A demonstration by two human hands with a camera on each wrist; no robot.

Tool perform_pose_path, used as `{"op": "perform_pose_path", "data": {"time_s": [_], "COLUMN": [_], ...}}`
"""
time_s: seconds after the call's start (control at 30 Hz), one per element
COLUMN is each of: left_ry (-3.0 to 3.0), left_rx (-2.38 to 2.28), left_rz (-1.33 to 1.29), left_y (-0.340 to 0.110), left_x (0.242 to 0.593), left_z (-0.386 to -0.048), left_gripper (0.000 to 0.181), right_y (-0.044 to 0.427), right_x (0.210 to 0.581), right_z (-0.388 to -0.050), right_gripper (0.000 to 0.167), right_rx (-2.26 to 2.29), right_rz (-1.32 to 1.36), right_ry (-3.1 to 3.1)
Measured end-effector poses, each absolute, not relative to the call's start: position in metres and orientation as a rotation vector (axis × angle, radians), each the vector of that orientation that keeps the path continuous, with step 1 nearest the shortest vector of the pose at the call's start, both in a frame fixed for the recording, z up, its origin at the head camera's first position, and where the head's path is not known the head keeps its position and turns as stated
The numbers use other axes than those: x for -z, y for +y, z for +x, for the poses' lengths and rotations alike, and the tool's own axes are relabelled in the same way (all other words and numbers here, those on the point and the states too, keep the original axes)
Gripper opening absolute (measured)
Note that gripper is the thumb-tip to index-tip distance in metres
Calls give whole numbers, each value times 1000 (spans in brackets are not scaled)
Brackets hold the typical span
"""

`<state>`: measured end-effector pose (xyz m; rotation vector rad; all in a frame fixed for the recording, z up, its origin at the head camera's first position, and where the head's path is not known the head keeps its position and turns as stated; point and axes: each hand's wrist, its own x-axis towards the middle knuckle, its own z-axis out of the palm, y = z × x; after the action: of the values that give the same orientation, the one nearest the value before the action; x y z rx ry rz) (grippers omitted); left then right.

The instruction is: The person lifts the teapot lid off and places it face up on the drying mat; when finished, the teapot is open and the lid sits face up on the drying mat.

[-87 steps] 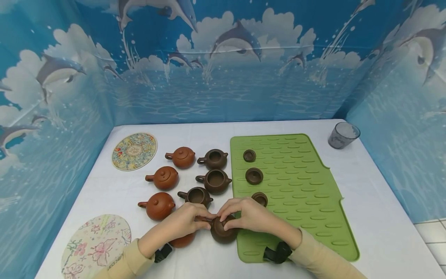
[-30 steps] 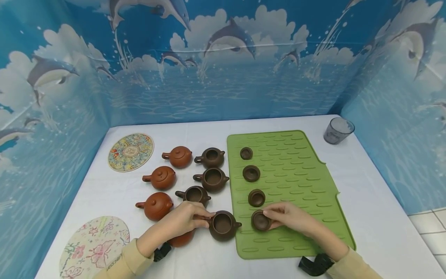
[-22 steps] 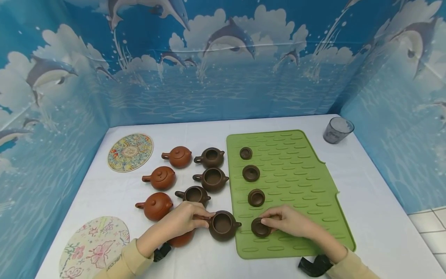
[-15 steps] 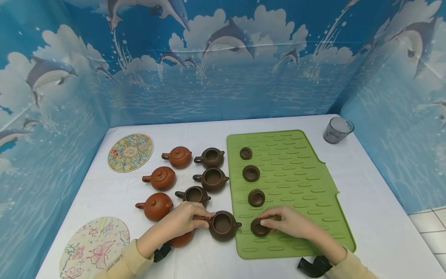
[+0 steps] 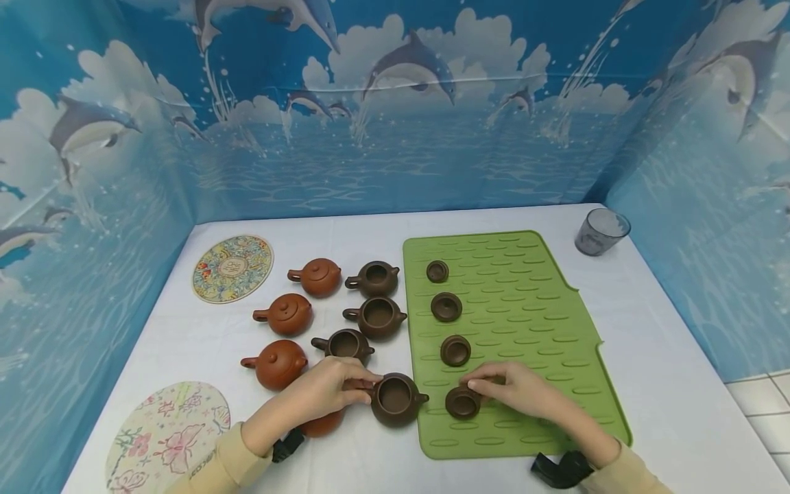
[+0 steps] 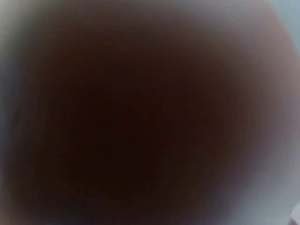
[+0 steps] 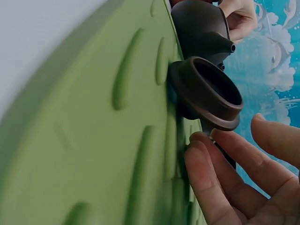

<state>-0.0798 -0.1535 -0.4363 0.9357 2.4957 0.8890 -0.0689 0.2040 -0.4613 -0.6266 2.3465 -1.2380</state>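
Note:
My left hand (image 5: 338, 383) pinches the handle of a dark brown teapot (image 5: 395, 399), which stands without its lid, its spout toward the mat. On the green mat (image 5: 518, 343), the teapot's dark lid (image 5: 463, 403) lies upside down, tilted on its knob in the right wrist view. My right hand (image 5: 515, 389) is beside that lid; in the right wrist view its fingertips (image 7: 220, 136) are at the lid's rim and the thumb stands apart. A dark, blurred surface fills the left wrist view.
Several upturned lids, including a small one (image 5: 437, 272), line the mat's left side. Lidless dark teapots (image 5: 378, 280) and reddish teapots (image 5: 280, 365) stand in columns to the left. Two round mats (image 5: 232, 269) lie farther left. A glass (image 5: 601, 232) stands back right.
The lid has come off the teapot and moved right onto the mat, upside down, with my right hand. My right thumb has now parted from it. My left hand has kept its hold.

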Motion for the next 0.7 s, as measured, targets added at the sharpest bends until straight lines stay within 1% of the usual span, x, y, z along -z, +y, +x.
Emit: {"op": "perform_pose_path", "data": {"time_s": [0.17,0.3,0.5,0.7], "left_ry": [2541,2657,2809,2908], "left_rx": [-917,-961,-1004,-979], "left_rz": [887,886,781,624], "left_y": [-161,-175,-203,-227], "left_x": [428,419,406,407], "left_z": [-76,-70,-56,-39], "left_gripper": [32,31,32,32], "right_y": [195,178,135,88], "right_x": [451,439,417,404], "right_z": [-75,-82,-92,-96], "right_gripper": [26,27,23,20], "right_rx": [1188,1220,1263,1272], "right_rz": [-696,-726,-811,-1007], "right_ry": [2421,2416,2342,2293]}}
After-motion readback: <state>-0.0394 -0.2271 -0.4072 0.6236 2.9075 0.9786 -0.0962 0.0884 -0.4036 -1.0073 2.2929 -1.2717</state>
